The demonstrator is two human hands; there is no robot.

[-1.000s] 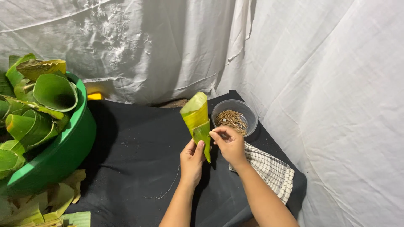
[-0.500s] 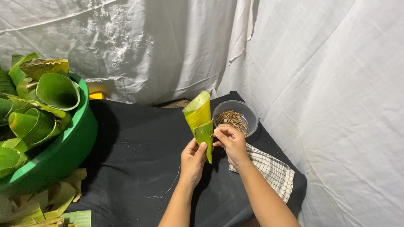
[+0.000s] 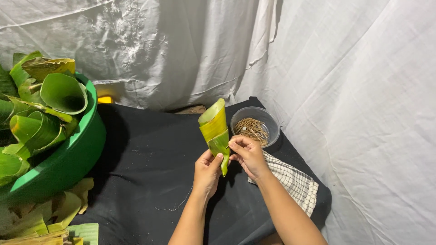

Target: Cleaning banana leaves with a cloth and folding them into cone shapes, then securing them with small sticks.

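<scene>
Leaf cone point(image 3: 215, 129) is rolled; left hand point(image 3: 207, 171) clasps its lower tip, right hand point(image 3: 246, 153) pinches the seam. Green tub point(image 3: 68, 159) holds finished cones; pinning remains.

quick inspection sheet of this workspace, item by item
surface: black cloth over the table
job's things: rolled leaf cone, upright; clear bowl of thin sticks behind it
clutter: checked cloth; green tub full of rolled leaves; leaf scraps; loose thread
grippers: left hand grips the cone's lower end; right hand pinches at its side
cables: nothing seen
surroundings: white sheeting behind and at right
</scene>
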